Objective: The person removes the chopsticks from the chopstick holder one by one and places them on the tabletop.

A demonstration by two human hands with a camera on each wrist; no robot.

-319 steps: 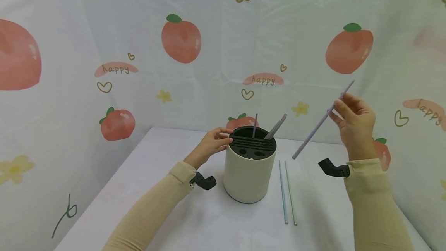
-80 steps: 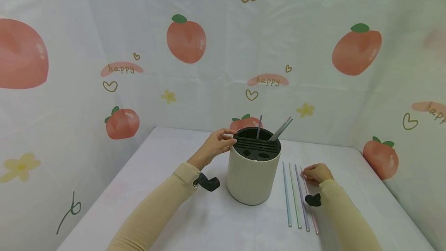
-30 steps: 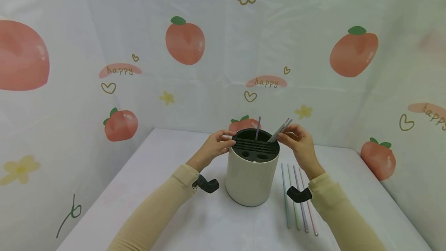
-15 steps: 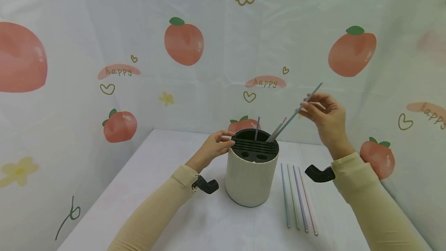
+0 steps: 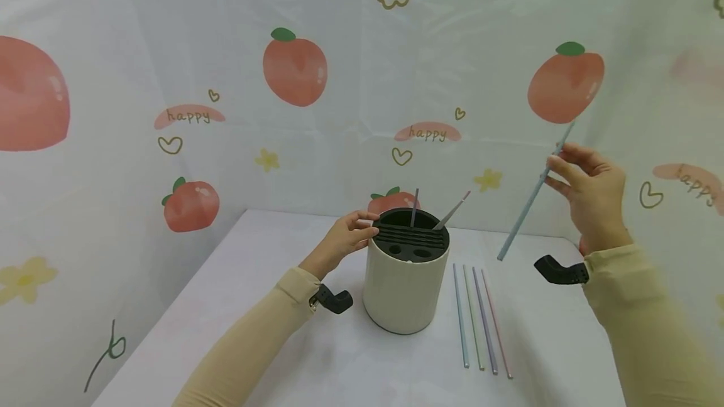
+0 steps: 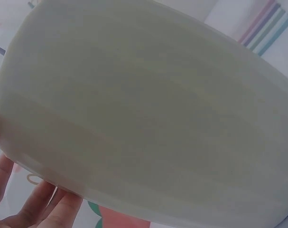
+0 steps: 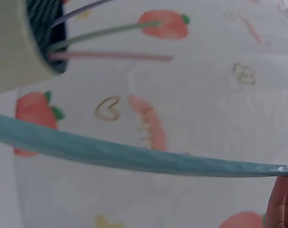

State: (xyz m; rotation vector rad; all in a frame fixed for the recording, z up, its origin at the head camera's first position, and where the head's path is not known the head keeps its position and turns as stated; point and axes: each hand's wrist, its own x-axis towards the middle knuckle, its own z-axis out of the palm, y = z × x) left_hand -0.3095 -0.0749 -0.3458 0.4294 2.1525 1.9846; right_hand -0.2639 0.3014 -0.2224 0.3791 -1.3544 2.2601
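A cream pen holder with a black slotted top stands upright on the table. My left hand grips its left rim; in the left wrist view its fingers lie along the cream wall. My right hand pinches a slim blue stick near its upper end, tilted in the air right of the holder. Inside the holder stand a purple stick, a green stick and a pink stick. The held stick's lower end is apart from the holder.
On the table right of the holder lie several sticks side by side: a blue one, a green one, a purple one and a pink one. A fruit-printed cloth hangs behind the white table.
My right hand has drawn the blue stick out of the holder and carried it right. Since the oldest frame, a purple and a pink stick have joined the row. My left hand stays at the rim.
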